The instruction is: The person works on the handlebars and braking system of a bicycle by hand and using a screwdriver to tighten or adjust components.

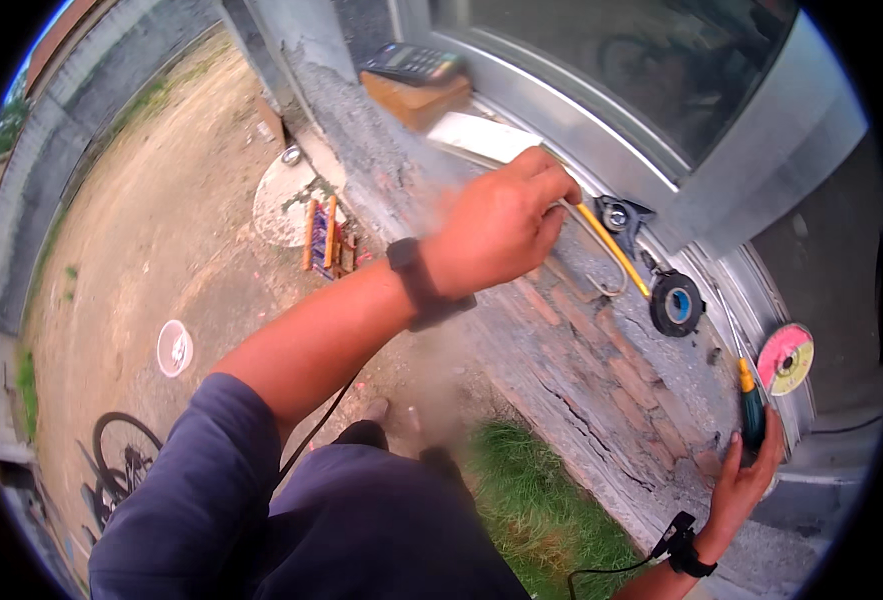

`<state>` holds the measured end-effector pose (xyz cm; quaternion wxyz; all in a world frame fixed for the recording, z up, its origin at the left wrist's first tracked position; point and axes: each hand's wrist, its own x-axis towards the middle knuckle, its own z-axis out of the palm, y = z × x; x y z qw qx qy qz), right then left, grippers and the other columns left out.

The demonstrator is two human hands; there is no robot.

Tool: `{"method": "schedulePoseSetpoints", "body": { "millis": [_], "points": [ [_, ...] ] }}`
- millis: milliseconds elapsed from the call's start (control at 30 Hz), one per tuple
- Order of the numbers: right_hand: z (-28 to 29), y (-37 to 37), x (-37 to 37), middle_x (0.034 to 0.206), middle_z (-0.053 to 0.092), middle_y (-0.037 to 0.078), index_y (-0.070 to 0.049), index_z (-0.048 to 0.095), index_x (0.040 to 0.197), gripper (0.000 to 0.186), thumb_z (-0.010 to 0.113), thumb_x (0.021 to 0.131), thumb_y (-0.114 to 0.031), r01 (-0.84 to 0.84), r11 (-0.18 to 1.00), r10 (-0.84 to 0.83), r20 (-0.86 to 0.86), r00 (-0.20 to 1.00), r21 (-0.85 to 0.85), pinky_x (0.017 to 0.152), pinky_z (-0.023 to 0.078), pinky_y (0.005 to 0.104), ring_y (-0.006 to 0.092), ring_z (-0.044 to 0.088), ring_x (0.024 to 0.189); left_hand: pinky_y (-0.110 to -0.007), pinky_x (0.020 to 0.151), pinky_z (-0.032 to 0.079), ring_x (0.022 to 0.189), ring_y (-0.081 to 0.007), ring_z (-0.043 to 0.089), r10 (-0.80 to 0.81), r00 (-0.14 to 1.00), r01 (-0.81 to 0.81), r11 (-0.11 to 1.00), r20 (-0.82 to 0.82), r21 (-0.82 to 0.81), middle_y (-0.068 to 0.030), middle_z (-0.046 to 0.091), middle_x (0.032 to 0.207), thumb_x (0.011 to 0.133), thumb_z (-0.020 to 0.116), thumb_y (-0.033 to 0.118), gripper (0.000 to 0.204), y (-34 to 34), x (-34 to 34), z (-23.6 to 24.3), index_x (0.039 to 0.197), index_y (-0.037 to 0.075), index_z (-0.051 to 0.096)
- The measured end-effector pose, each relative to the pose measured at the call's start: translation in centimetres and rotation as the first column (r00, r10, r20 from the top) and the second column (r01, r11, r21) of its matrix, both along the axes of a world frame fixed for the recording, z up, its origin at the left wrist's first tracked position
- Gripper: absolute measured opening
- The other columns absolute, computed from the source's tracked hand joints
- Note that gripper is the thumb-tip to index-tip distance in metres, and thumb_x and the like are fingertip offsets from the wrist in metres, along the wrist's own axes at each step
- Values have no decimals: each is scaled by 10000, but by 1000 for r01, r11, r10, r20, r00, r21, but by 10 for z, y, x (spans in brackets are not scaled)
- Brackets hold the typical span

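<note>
My left hand (506,215) is closed over the ledge, its fingertips pinching the end of a thin hook-shaped metal rod (609,252). A yellow pencil (616,245) lies beside the rod, its far part running behind my fingers. Just beyond that hand is a long white piece (486,137), partly covered by it. At the lower right, my right hand (749,475) has thumb and fingers around the end of a screwdriver (749,405) with a green and yellow handle. The screwdriver's shaft points away from me along the window frame.
Along the brick ledge (651,400) sit a roll of black tape (676,303), a dark tool (621,213), a pink and yellow disc (786,360) and a keypad device (411,63) on a brown block (416,98). Below are a bucket (174,348), a bicycle (121,460) and grass (541,500).
</note>
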<state>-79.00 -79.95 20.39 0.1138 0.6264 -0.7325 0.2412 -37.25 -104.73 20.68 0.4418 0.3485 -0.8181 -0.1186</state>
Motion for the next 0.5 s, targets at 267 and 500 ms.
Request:
{"method": "schedulePoseSetpoints", "body": {
  "millis": [267,500],
  "points": [
    [11,-11,3,1487,609,191,24,534,1525,496,629,1073,-156,-48,997,48,-5,999,-66,1195,386,449,327,555,1383,-458,851,571,1010,-362,677,129,965,-210,901,227,380,-116,667,1083,882,710,72,195,123,118,-109,1074,104,691],
    [51,-41,135,1299,701,281,115,638,1354,491,778,1009,-206,-220,957,217,-34,975,-190,1049,561,497,397,716,1143,-494,838,582,1012,-393,698,49,822,-508,514,568,691,-143,692,1061,905,703,203,188,252,241,-203,1068,110,717]
  ]
}}
